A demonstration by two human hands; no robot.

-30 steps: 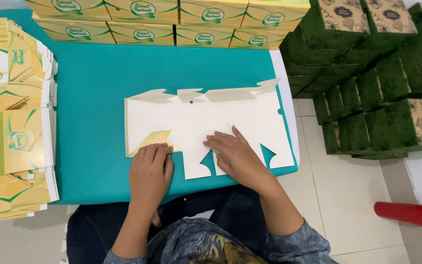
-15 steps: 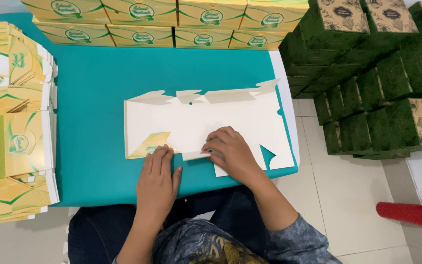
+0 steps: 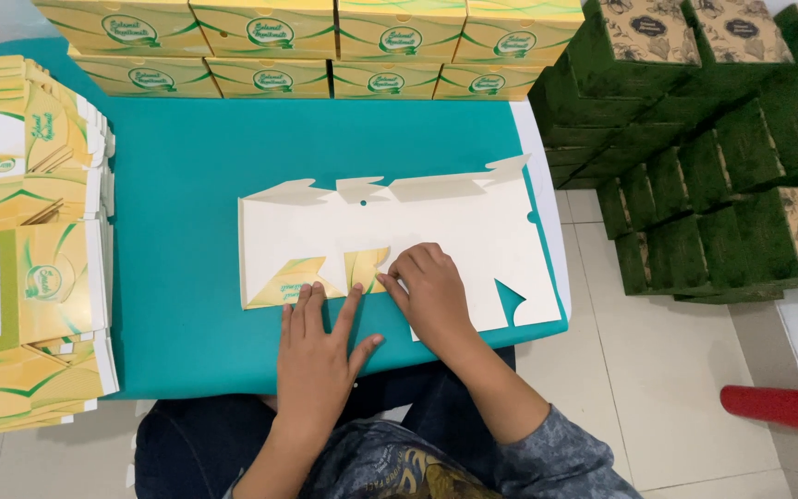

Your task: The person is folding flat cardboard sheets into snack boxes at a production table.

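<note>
A flat white cardboard box blank [image 3: 436,217] lies printed side down on the teal table [image 3: 196,185]. Two of its near flaps are folded over, showing yellow-green print [image 3: 290,283]. My left hand [image 3: 320,356] rests flat on the table at the blank's near edge, fingers spread, fingertips touching the folded flaps. My right hand [image 3: 431,291] presses its fingers down on the blank beside the second folded flap [image 3: 367,268]. Neither hand grips anything.
Assembled yellow-green boxes [image 3: 325,46] line the table's far edge. Piles of flat yellow blanks [image 3: 20,240] stack on the left. Dark green boxes [image 3: 713,139] are stacked on the tiled floor at right. A red cylinder [image 3: 782,408] lies on the floor.
A second near flap has been folded over, showing its yellow side. My right hand moved left onto that fold; my left hand slid back to the blank's near edge.
</note>
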